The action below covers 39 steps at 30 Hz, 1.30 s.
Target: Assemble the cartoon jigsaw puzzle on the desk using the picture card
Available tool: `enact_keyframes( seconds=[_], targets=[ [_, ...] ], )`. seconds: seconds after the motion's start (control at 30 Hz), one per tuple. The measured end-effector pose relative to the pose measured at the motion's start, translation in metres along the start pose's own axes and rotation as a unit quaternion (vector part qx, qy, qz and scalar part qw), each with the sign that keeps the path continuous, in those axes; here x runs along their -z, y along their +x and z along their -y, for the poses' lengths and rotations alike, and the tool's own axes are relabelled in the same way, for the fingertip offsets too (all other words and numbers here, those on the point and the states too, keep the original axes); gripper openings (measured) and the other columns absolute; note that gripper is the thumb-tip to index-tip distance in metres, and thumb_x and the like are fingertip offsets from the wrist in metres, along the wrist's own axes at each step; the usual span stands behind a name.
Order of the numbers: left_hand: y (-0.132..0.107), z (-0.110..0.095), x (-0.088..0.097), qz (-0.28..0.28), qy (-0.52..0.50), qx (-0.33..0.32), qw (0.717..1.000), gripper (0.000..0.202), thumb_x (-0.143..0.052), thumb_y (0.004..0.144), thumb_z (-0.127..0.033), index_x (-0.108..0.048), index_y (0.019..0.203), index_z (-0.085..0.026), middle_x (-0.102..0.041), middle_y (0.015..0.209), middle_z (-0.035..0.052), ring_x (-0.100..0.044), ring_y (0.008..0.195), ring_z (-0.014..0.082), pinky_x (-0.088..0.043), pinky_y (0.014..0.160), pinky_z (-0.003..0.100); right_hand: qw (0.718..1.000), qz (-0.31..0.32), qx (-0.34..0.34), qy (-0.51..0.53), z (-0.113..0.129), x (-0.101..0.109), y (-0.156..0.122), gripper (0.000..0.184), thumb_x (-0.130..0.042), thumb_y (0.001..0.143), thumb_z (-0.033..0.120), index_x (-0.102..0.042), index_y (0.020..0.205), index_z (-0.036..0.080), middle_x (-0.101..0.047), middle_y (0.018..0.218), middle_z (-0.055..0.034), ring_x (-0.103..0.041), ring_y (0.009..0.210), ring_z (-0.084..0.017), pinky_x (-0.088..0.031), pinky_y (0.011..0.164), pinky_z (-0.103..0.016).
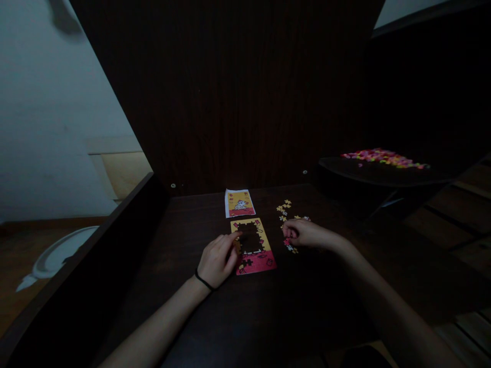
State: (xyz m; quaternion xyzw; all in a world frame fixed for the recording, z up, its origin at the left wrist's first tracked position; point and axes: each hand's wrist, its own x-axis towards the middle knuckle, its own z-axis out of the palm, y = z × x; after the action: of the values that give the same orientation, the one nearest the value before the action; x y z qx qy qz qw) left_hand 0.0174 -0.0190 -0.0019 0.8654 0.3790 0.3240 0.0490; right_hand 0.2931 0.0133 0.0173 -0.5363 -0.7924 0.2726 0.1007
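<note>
In the head view, the jigsaw (270,260) on the table (245,317) looks joined around its border, its middle unfilled, loose pieces (287,205) lying to the right. The left hand (218,258) rests its index finger on the jigsaw's left side, thumb apart; the right hand's (305,233) fingers bunch together at the pieces, any grip unclear.

Puzzle (265,242): yellow (pink below).

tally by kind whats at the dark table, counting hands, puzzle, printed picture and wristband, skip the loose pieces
Hands: 2 (left hand, right hand)
Partly built puzzle: 1
Printed picture: 1
Black wristband: 1
Total: 5
</note>
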Motion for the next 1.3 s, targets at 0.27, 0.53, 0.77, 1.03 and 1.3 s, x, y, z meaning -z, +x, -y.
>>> enact_keyframes(
  seconds=[0.27,0.53,0.77,1.03,1.3],
  targets=[
    [0.0000,0.0001,-0.0002,-0.004,-0.008,-0.001,1.000,0.032,-0.036,0.081,-0.016,-0.044,0.111,-0.015,-0.059,0.090,0.0063,-0.055,0.079,0.0157,-0.046,0.071,0.029,1.000,0.007,-0.003,0.001,-0.0014,-0.0012,0.0007,0.018,-0.047,0.055,0.007,-0.055,0.067,0.017,-0.048,0.059,0.0028,-0.043,0.054,-0.010,-0.034,0.048,-0.019],
    [-0.0005,0.0010,-0.0001,0.000,0.001,-0.002,1.000,0.032,-0.035,0.081,-0.016,-0.045,0.111,-0.013,-0.060,0.090,0.0075,-0.055,0.080,0.0166,-0.047,0.071,0.029,1.000,0.009,0.002,0.000,-0.0025,-0.0015,0.0016,0.017,-0.048,0.055,0.007,-0.055,0.068,0.017,-0.047,0.058,0.0038,-0.041,0.053,-0.009,-0.032,0.047,-0.019],
    [-0.0003,0.0010,-0.0004,0.006,-0.002,0.003,1.000,0.032,-0.035,0.081,-0.016,-0.045,0.111,-0.015,-0.059,0.089,0.0065,-0.055,0.079,0.0160,-0.046,0.072,0.030,1.000,0.012,0.007,0.002,-0.0019,-0.0015,0.0011,0.017,-0.049,0.056,0.008,-0.056,0.068,0.017,-0.047,0.058,0.0036,-0.041,0.054,-0.009,-0.033,0.048,-0.018],
    [0.0002,0.0001,0.0008,0.005,-0.007,-0.002,1.000,0.031,-0.035,0.081,-0.017,-0.046,0.110,-0.015,-0.059,0.088,0.0060,-0.055,0.079,0.0162,-0.046,0.072,0.029,0.998,0.011,0.013,-0.055,0.0034,0.0014,-0.0004,0.015,-0.048,0.055,0.007,-0.055,0.064,0.017,-0.050,0.061,0.0020,-0.044,0.057,-0.011,-0.033,0.051,-0.020],
    [-0.0005,0.0017,-0.0005,0.008,-0.001,-0.007,1.000,0.030,-0.035,0.081,-0.015,-0.045,0.109,-0.014,-0.058,0.087,0.0060,-0.054,0.077,0.0161,-0.045,0.071,0.029,0.998,0.000,0.022,-0.052,0.0061,0.0005,-0.0023,0.014,-0.048,0.057,0.007,-0.053,0.066,0.017,-0.052,0.065,0.0006,-0.045,0.059,-0.011,-0.033,0.051,-0.020]
  ],
)
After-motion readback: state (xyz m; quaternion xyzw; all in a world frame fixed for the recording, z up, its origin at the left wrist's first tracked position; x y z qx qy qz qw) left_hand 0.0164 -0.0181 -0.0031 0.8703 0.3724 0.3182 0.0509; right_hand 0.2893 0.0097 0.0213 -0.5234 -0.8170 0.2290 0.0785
